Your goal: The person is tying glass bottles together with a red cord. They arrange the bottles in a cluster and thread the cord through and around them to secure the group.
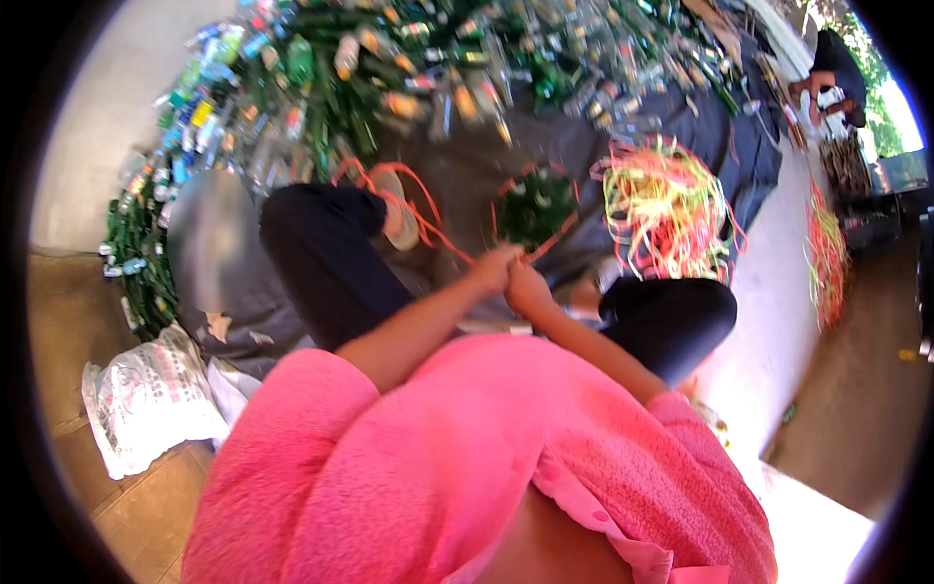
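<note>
My left hand (pixel 498 269) and my right hand (pixel 528 290) meet in front of my lap, both closed on a red-orange plastic strap (pixel 541 250). From the hands the strap loops around a round bundle of dark green glass bottles (pixel 538 206), which stands on a dark sheet (pixel 460 175). Another length of the strap trails to the left in loose loops over my shoe (pixel 400 212). Beyond my other knee lies a tangled heap of yellow, pink and red straps (pixel 668 208). The fingers' exact grip is blurred.
Many loose bottles (pixel 438 58) lie piled across the far side and down the left. A white plastic sack (pixel 157 398) is at the lower left. More straps (pixel 827 255) lie at the right. Another person (pixel 835 73) sits at the upper right.
</note>
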Motion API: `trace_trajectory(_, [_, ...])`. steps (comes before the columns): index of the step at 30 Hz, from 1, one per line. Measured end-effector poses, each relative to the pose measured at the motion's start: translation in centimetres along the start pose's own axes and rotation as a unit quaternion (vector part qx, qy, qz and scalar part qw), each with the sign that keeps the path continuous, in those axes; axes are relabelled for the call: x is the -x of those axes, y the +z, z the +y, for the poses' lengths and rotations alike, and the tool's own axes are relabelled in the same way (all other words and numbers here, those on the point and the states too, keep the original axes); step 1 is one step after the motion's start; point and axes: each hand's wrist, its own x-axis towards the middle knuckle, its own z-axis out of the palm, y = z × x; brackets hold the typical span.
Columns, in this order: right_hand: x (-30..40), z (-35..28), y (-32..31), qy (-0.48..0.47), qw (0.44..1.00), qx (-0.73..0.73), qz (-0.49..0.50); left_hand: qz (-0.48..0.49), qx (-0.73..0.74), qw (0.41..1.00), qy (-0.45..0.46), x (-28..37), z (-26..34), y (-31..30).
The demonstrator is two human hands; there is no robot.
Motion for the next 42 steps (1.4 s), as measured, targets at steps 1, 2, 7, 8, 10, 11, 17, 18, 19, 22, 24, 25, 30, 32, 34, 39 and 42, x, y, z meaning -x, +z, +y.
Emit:
trace_trajectory(1, [-0.1,-0.3,-0.2,-0.007,1.0,0.006,-0.011,0.027,0.047,0.998,0.026,0.1,-1.4,0.4])
trace_trajectory(2, [0.3,-0.8,-0.8,0.003,1.0,0.01,-0.019,0.056,0.039,0.997,0.022,0.8,-1.2,0.9])
trace_trajectory(7, [0.1,-0.1,-1.2,0.026,0.998,0.037,-0.043,0.083,0.136,0.981,-0.112,1.6,0.2,1.7])
trace_trajectory(8, [0.4,-0.1,-1.1,0.036,0.998,0.039,-0.038,0.077,0.117,0.98,-0.139,1.8,0.1,1.9])
trace_trajectory(10, [0.3,-1.0,-1.8,0.037,0.998,0.04,-0.04,0.073,0.2,0.957,-0.196,1.6,-0.7,2.1])
trace_trajectory(11, [0.5,-1.4,-2.2,0.031,0.998,0.038,-0.049,0.071,0.301,0.924,-0.223,1.3,-1.0,2.2])
trace_trajectory(17, [0.6,-0.3,-2.3,0.024,0.995,0.069,-0.069,-0.004,0.418,0.883,-0.212,0.1,-0.9,2.6])
trace_trajectory(18, [0.4,-0.4,-2.5,0.031,0.994,0.075,-0.069,-0.017,0.416,0.882,-0.221,0.0,-1.1,2.5])
trace_trajectory(19, [0.0,0.1,-2.1,0.029,0.994,0.087,-0.061,-0.028,0.394,0.893,-0.214,0.2,-0.3,2.1])
trace_trajectory(22, [-1.5,0.9,-1.5,-0.001,0.995,0.09,-0.044,-0.05,0.371,0.906,-0.196,0.3,0.6,1.3])
trace_trajectory(24, [-2.5,1.5,-1.4,-0.049,0.997,0.046,-0.04,-0.052,0.407,0.891,-0.194,0.1,0.0,1.1])
trace_trajectory(25, [-3.1,1.8,-1.3,-0.057,0.996,0.052,-0.04,-0.04,0.393,0.902,-0.174,0.0,-0.3,1.3])
trace_trajectory(30, [-4.8,2.5,-1.3,-0.131,0.989,0.061,-0.019,0.013,0.364,0.923,-0.127,-0.5,-0.3,1.3])
trace_trajectory(32, [-5.0,2.3,-1.3,-0.113,0.992,0.051,-0.014,-0.023,0.443,0.88,-0.172,-0.9,0.3,0.8])
trace_trajectory(34, [-5.4,2.8,-1.6,-0.16,0.982,0.095,-0.02,-0.011,0.453,0.881,-0.132,-1.3,-0.3,1.6])
trace_trajectory(39, [-6.5,4.3,-1.7,-0.25,0.942,0.222,-0.026,0.05,0.373,0.926,0.029,-1.5,0.2,2.4])
trace_trajectory(42, [-7.9,5.0,-2.9,-0.269,0.925,0.256,-0.083,0.015,0.37,0.929,-0.022,-1.8,0.7,1.8])
